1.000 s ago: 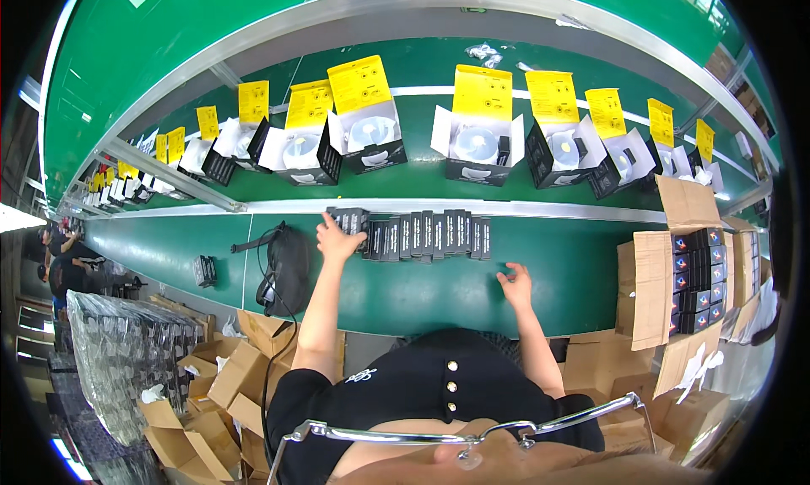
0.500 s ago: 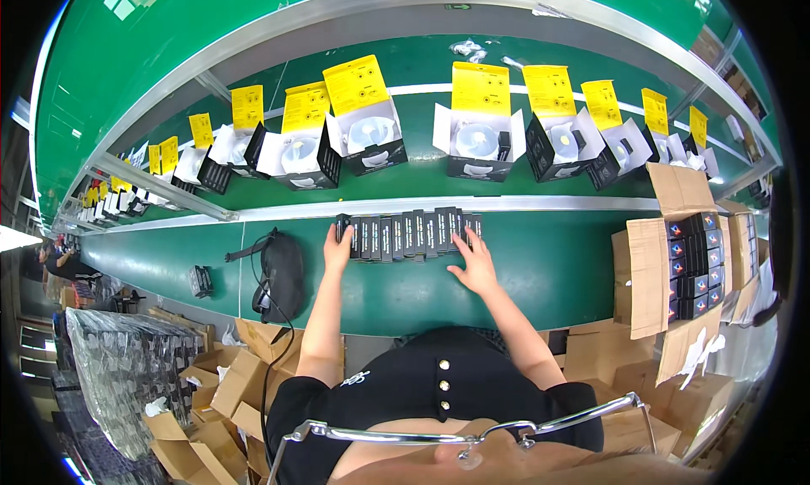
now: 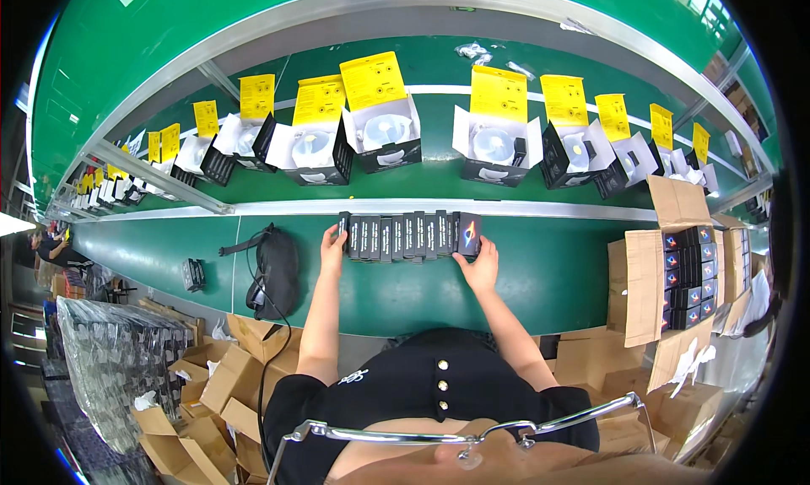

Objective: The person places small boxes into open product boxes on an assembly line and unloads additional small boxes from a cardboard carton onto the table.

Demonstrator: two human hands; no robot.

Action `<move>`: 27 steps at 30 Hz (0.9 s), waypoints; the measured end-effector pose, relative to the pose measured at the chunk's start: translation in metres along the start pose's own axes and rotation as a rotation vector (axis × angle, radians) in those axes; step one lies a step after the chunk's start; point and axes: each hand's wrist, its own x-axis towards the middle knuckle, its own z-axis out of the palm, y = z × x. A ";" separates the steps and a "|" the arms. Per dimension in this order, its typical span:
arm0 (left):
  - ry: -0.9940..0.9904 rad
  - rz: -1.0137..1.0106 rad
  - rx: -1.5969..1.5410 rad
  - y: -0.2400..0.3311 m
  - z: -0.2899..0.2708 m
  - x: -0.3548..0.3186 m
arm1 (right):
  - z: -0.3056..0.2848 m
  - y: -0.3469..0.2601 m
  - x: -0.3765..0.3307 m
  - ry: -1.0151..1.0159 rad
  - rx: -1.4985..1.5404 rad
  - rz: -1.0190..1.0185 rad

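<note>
A row of small black boxes (image 3: 405, 237) stands on edge across the green worktop in front of me. My left hand (image 3: 332, 250) is at the row's left end, its fingers and thumb closed on the end box. At the other end, my right hand (image 3: 480, 267) holds a small black box (image 3: 469, 232) between thumb and fingers. That box has its broad face with a coloured picture turned up toward me, while the rest show narrow sides with pale print. The undersides of the boxes are hidden.
Open cartons with yellow lids (image 3: 499, 93) and white round devices line the shelf beyond a metal rail (image 3: 422, 207). A black bag (image 3: 274, 270) with a cable and a small black bundle (image 3: 193, 274) lie left. A brown carton (image 3: 644, 274) of black boxes stands right.
My right hand has moved slightly right and down around the end box. That box now shows its pictured broad face. My left hand stays at the left end. The view has shifted slightly.
</note>
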 end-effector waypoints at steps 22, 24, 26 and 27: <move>0.016 0.582 0.643 0.047 0.006 -0.034 | -0.022 -0.061 0.097 -0.033 0.522 -0.179; 0.107 0.653 0.590 0.045 -0.006 -0.027 | -0.031 -0.100 0.144 -0.048 0.544 -0.337; 0.246 0.660 0.475 0.038 -0.019 -0.019 | -0.035 -0.142 0.191 -0.023 0.438 -0.487; 0.361 0.570 0.446 0.022 -0.032 -0.009 | -0.032 -0.163 0.215 0.012 0.305 -0.598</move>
